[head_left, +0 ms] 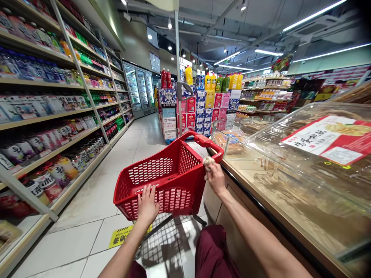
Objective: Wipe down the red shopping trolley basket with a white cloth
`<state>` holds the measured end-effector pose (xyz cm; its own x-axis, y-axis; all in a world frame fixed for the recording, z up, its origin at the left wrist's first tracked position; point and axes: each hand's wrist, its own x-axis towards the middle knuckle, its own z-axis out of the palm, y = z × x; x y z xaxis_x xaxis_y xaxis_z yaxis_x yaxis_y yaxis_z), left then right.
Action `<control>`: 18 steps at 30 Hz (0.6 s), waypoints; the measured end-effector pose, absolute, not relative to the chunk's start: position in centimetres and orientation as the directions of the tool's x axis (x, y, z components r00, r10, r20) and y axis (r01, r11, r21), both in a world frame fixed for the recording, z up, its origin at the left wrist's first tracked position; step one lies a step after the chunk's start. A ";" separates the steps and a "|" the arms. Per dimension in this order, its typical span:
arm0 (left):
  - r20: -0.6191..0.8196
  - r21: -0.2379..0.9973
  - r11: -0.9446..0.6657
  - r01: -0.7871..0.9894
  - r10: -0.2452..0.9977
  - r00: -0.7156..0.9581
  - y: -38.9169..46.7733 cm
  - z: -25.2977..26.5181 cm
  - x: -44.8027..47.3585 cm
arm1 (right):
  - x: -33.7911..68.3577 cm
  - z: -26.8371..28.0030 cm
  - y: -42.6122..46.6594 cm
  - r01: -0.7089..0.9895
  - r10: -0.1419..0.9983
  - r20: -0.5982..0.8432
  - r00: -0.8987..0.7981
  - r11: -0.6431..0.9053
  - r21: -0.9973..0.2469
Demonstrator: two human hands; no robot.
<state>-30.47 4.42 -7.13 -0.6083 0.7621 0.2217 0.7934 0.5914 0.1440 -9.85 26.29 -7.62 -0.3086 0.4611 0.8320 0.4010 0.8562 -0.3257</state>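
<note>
A red plastic shopping cart point(165, 156) with perforated walls stands before me, turned sideways. My left hand point(148, 204) lies against its near side, fingers stretched out and slightly spread, their tips by the upper rim. Crumpled in my right hand point(216, 178) is a pale, stained cloth point(208, 162). That hand is closed around the cloth and presses it to the cart's corner, just below the red push handle point(203, 141). Part of the cloth is hidden by my fingers.
Shelves of bottled drinks point(52, 112) line the left side. A glass-edged display counter point(278, 177) with packaged food runs close on the right. Stacked drink cartons point(199, 112) stand ahead, and a yellow wet-floor sticker point(118, 236) is on the tiles.
</note>
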 end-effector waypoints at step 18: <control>0.213 0.142 0.552 0.822 0.794 -0.570 3.2 -7.0 -30.9 | -16.0 -7.6 19.4 0.180 0.309 0.777 -0.549 0.951 -0.251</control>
